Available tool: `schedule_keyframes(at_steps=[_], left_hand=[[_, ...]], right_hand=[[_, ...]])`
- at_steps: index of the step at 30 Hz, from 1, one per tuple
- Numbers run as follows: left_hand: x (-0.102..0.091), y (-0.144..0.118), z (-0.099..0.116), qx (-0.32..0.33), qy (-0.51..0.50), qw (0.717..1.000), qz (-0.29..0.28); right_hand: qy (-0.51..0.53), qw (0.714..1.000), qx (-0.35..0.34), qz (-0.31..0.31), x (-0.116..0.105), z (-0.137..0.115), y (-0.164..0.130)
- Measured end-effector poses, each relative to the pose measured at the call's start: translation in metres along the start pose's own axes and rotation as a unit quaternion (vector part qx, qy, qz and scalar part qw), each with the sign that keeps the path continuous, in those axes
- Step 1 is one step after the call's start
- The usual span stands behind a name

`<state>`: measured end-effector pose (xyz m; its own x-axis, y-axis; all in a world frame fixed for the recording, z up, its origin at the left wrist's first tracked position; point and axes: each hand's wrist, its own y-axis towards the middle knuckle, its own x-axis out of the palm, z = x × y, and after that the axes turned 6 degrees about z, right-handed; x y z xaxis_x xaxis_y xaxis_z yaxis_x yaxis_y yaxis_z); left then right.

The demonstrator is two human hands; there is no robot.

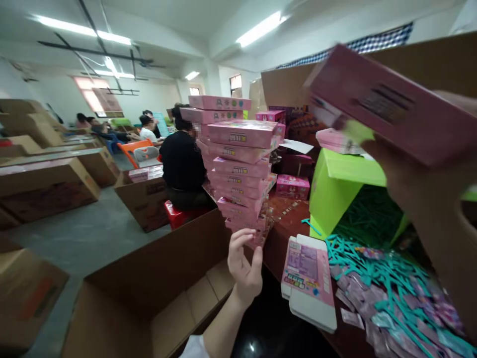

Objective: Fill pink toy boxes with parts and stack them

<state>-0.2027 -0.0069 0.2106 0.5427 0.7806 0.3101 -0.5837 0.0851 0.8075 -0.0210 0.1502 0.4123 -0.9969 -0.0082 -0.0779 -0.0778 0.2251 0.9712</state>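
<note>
In front of the stacked pink boxes (242, 134), my left hand (244, 268) is raised with fingers slightly curled and the thumb apart, holding nothing. A closed pink box (387, 104), blurred by motion, is held tilted at the upper right by my right hand (391, 164). Most of that hand's fingers are hidden behind the box. Flattened pink cartons (307, 278) lie at the table edge, right of my left hand. Next to them are a heap of teal plastic sticks (387, 268) and small pale packets (357, 293).
An open cardboard carton (149, 278) stands below left of my left hand. A bright green bin (335, 174) sits on its side on the dark red table (286, 219). A person in black (182, 164) sits on a red stool beyond the stack. More cartons (44, 184) line the left.
</note>
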Motion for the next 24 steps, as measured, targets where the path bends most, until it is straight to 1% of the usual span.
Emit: schedule_keyframes(at_steps=[1,2,4,5,7,9,10,11,13,16,18,19,20,21,22,23,24], left_hand=[[-0.003,0.004,0.000,-0.010,0.004,1.000,0.000],[-0.005,0.006,0.000,-0.022,0.008,1.000,-0.001],[-0.009,0.007,0.000,-0.037,0.017,0.999,0.005],[-0.010,0.006,-0.002,-0.040,0.023,0.999,0.013],[-0.013,0.003,-0.005,-0.045,0.042,0.998,0.026],[-0.015,0.000,-0.009,-0.060,0.061,0.996,0.030],[-0.015,-0.002,-0.011,-0.071,0.067,0.995,0.027],[-0.015,-0.003,-0.013,-0.082,0.069,0.994,0.025],[-0.013,-0.003,-0.017,-0.092,0.069,0.993,0.020],[-0.011,-0.001,-0.022,-0.094,0.071,0.993,0.010],[-0.010,0.001,-0.027,-0.104,0.077,0.992,0.001],[-0.009,0.003,-0.030,-0.109,0.081,0.991,-0.003],[-0.009,0.004,-0.033,-0.115,0.085,0.990,-0.007],[-0.008,0.005,-0.037,-0.119,0.087,0.989,-0.009],[-0.007,0.005,-0.040,-0.123,0.088,0.988,-0.012],[-0.006,0.003,-0.044,-0.127,0.088,0.988,-0.016],[-0.003,0.000,-0.048,-0.131,0.088,0.987,-0.023]], right_hand=[[-0.013,0.996,-0.068,0.059,0.023,-0.005,0.026],[-0.011,0.993,-0.094,0.063,0.045,-0.010,0.048],[0.011,0.993,-0.114,0.042,0.088,-0.015,0.080],[0.020,0.993,-0.113,0.011,0.107,-0.014,0.089],[0.036,0.990,-0.107,-0.083,0.138,-0.005,0.096],[0.056,0.976,-0.092,-0.192,0.156,0.008,0.094],[0.070,0.967,-0.082,-0.230,0.161,0.015,0.091],[0.084,0.963,-0.071,-0.248,0.163,0.020,0.089],[0.097,0.965,-0.055,-0.236,0.161,0.026,0.087],[0.063,0.984,-0.048,-0.162,0.144,0.028,0.083],[0.005,0.995,-0.046,-0.085,0.126,0.033,0.066],[-0.030,0.998,-0.034,-0.038,0.115,0.037,0.049],[-0.068,0.998,-0.009,0.003,0.104,0.044,0.025],[-0.106,0.993,0.032,0.026,0.091,0.051,-0.006],[-0.148,0.984,0.093,0.035,0.078,0.057,-0.045],[-0.187,0.968,0.166,-0.008,0.066,0.061,-0.089],[-0.220,0.936,0.261,-0.087,0.056,0.064,-0.136]])
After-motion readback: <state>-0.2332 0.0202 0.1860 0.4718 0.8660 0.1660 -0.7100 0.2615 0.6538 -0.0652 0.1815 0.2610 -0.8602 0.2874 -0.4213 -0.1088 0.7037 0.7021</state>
